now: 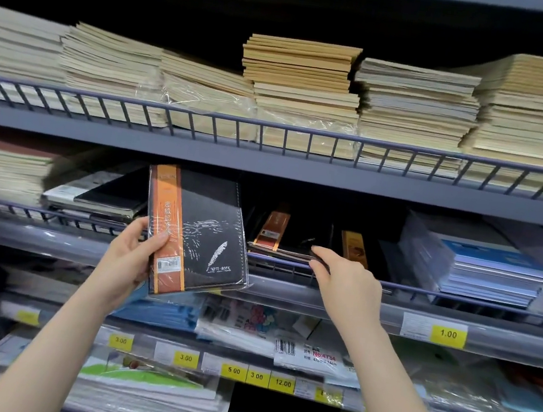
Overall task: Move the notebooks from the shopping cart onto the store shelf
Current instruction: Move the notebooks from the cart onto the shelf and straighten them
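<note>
Holding a wrapped notebook [196, 230] upright by its orange spine, the left hand [132, 256] waits just left of the matching pile [279, 238]. The right hand [346, 281], fingers extended, touches that pile on the shelf [458, 296], nearer the slot.

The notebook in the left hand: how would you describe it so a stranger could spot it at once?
Look at the middle shelf, left of centre. In front of its wire rail, the left hand grips a black plastic-wrapped notebook held up on a tilt. Unlike the similar ones lying flat behind, its cover faces you: orange band, silver feather, "NOTE BOOK".
</note>
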Action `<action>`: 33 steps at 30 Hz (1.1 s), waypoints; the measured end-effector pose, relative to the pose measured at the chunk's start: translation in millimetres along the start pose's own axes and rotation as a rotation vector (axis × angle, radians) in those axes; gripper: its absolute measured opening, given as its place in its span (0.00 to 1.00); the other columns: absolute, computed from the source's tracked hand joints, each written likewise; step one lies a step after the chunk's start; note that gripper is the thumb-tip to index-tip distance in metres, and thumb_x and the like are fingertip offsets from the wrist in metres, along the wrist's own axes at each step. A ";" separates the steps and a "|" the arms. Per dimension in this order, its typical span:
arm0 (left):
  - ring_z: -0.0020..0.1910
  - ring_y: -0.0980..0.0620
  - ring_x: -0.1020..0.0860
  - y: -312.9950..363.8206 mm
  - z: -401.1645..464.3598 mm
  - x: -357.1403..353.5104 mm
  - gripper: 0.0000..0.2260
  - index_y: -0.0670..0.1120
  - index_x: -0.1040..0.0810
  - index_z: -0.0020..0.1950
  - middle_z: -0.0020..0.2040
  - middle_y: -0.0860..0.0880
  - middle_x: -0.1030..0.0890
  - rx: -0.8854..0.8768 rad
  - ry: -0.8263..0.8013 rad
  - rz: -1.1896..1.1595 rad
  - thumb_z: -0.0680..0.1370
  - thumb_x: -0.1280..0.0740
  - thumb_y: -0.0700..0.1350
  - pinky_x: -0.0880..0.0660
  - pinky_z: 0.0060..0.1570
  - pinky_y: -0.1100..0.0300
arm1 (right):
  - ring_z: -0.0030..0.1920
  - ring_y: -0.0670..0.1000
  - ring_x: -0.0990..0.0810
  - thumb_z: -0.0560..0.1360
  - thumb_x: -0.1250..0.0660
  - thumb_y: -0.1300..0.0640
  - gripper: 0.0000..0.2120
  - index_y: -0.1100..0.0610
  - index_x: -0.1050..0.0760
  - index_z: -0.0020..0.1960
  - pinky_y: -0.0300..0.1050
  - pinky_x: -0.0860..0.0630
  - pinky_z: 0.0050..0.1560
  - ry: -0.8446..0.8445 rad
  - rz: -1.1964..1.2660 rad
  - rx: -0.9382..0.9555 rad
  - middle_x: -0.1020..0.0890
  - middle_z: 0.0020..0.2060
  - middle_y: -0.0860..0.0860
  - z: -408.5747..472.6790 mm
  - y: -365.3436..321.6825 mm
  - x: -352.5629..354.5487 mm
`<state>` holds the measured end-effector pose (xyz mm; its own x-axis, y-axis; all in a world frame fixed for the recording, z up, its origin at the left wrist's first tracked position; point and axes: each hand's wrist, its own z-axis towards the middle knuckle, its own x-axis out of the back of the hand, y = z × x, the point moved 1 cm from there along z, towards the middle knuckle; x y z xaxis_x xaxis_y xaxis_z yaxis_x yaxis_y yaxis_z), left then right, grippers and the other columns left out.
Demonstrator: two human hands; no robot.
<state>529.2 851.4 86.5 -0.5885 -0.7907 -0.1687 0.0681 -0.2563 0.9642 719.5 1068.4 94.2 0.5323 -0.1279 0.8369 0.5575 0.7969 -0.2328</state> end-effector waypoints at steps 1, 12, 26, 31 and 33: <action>0.19 0.63 0.29 1.3 -1.1 -1.5 0.15 0.40 0.31 0.58 0.27 0.54 0.19 -0.004 -0.001 -0.002 0.75 0.36 0.46 0.36 0.17 0.73 | 0.47 0.56 0.20 0.79 0.45 0.46 0.17 0.43 0.31 0.66 0.46 0.25 0.40 0.005 0.013 -0.007 0.16 0.47 0.52 -0.3 0.1 -0.1; 0.16 0.62 0.32 4.8 -7.0 -31.3 0.09 0.42 0.30 0.59 0.24 0.55 0.23 0.057 -0.101 0.065 0.79 0.42 0.39 0.40 0.16 0.72 | 0.45 0.45 0.20 0.75 0.42 0.40 0.24 0.46 0.37 0.69 0.45 0.26 0.41 0.107 0.249 -0.074 0.22 0.54 0.42 -23.8 -1.1 24.6; 0.34 0.61 0.23 5.2 -10.3 -67.9 0.08 0.49 0.21 0.53 0.41 0.55 0.18 -0.466 0.176 0.708 0.77 0.36 0.48 0.31 0.35 0.70 | 0.23 0.45 0.36 0.78 0.41 0.58 0.15 0.47 0.31 0.63 0.37 0.36 0.24 -0.042 1.337 -0.377 0.29 0.30 0.45 -55.7 0.3 26.3; 0.34 0.54 0.22 -19.3 0.6 -51.5 0.14 0.47 0.23 0.61 0.60 0.52 0.22 -0.616 0.124 1.174 0.76 0.34 0.46 0.33 0.28 0.65 | 0.26 0.45 0.34 0.78 0.41 0.57 0.18 0.50 0.35 0.67 0.37 0.33 0.27 -0.037 1.201 -0.410 0.27 0.34 0.53 -9.4 -4.6 17.4; 0.27 0.56 0.28 -26.1 0.8 -51.3 0.15 0.47 0.23 0.61 0.59 0.51 0.22 -0.619 0.114 1.197 0.75 0.32 0.45 0.40 0.23 0.70 | 0.28 0.46 0.32 0.78 0.40 0.53 0.18 0.53 0.32 0.67 0.41 0.32 0.31 -0.049 1.088 -0.386 0.28 0.31 0.50 6.3 -6.2 10.8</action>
<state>556.9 899.1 70.1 0.1543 -0.7372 0.6579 0.8542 0.4341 0.2861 717.8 1065.8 107.8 0.8299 0.5455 0.1173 -0.0185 0.2369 -0.9714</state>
